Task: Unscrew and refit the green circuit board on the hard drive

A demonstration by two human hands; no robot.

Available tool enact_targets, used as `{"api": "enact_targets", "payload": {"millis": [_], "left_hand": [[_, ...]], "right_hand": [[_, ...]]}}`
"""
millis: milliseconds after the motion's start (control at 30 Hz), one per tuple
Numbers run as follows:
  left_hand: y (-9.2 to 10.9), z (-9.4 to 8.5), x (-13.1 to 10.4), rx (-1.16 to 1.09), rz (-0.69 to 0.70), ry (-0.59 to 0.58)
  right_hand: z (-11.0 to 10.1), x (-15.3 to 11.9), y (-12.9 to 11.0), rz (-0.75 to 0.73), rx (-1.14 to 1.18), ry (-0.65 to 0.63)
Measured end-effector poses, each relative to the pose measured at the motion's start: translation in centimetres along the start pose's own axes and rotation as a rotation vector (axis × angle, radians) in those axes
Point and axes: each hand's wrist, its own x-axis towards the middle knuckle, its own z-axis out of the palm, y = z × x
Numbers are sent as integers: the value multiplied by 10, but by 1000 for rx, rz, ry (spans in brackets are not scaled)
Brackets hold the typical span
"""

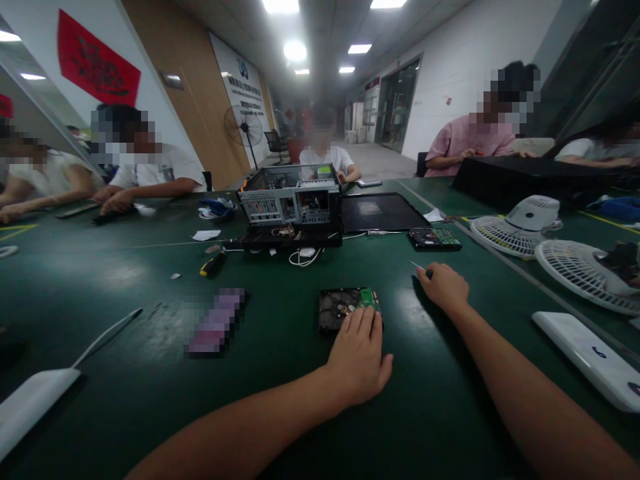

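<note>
A hard drive (pixel 333 308) lies on the green table in front of me, its dark metal and part of a green circuit board facing up. My left hand (pixel 361 347) rests over its right side, fingers stretched across the board and thumb apart on the near right. To the right, my right hand (pixel 445 287) is closed around a small screwdriver (pixel 420 267) whose thin shaft points left and away from me. Most of the handle is hidden in the fingers. Farther off, a second hard drive (pixel 435 239) with a green board lies beyond my right hand.
An opened computer case (pixel 290 208) stands ahead, beside a black side panel (pixel 383 212). A yellow-black screwdriver (pixel 213 265) and a pixelated purple object (pixel 217 321) lie left. White fan parts (pixel 575 267) and a white casing (pixel 585 360) are right. Several people sit around the table.
</note>
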Motion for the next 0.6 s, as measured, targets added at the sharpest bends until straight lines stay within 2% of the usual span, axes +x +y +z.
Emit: {"api": "enact_targets", "payload": {"millis": [267,600], "left_hand": [[-1,-4,1,46,32,-26],[-1,-5,2,53,31,-50]], "right_hand": [[6,-4,0,-89,-77,64],[4,-3,20,-181,69,16]]}}
